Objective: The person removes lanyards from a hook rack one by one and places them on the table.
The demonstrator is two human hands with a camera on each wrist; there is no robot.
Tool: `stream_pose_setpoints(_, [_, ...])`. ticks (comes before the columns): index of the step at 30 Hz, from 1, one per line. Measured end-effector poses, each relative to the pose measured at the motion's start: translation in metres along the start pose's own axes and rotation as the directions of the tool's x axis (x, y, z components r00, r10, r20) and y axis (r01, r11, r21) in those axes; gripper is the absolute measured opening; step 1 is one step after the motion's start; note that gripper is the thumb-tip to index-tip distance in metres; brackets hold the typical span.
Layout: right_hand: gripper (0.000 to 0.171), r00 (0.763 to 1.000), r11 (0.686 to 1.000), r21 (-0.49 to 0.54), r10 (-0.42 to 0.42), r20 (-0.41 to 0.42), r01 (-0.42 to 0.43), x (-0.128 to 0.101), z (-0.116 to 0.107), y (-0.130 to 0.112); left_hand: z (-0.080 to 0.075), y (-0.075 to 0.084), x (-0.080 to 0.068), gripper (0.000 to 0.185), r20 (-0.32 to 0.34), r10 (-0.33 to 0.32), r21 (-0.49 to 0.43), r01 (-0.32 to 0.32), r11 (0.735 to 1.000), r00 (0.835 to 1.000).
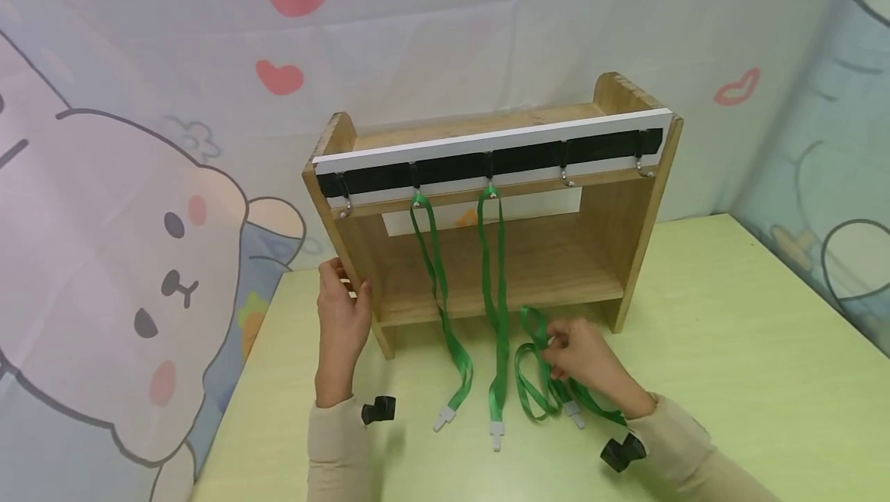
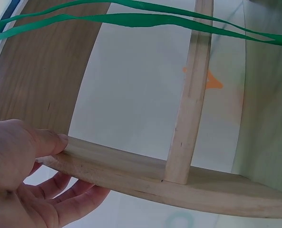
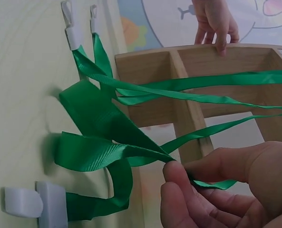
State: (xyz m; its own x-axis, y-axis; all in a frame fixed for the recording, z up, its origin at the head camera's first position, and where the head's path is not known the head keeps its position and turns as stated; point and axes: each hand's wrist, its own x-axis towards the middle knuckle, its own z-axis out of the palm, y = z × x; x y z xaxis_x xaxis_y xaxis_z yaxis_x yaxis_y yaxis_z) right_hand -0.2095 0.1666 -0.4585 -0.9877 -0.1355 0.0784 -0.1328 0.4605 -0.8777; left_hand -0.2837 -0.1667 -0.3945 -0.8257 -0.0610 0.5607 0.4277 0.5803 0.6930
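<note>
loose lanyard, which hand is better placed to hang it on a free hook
Right, probably: the right hand already pinches the loose lanyard on the table, while the left hand grips the rack side.

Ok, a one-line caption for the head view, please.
Left hand holds the wooden rack's side panel while the right hand pinches a loose green lanyard beside two hung ones.

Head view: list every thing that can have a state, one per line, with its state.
Wooden rack: upright on the table, steadied at its left side.
Left hand: grips the rack's left side panel.
Right hand: pinches the loose lanyard.
Loose lanyard: unhung, bunched on the table.
Second hook's lanyard: hung, clip on the table.
Third hook's lanyard: hung, clip on the table.
Other hooks: empty.
</note>
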Motion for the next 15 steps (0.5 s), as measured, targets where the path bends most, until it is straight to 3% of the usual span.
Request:
stream_pose_setpoints(5, [0.032, 1.0, 0.998, -0.047, 0.028, 0.003, -0.028, 0.0, 0.004, 0.004, 0.0, -0.001, 0.0, 0.039, -0.004, 0.013, 0.003, -0.013, 1.0, 1.0])
stream_pose_setpoints(15, [0.022, 0.998, 0.991, -0.12, 0.066, -0.011, -0.067, 0.0, 0.013, 0.013, 0.0, -0.002, -0.001, 0.039, -0.006, 0.014, -0.005, -0.014, 1.0, 1.0])
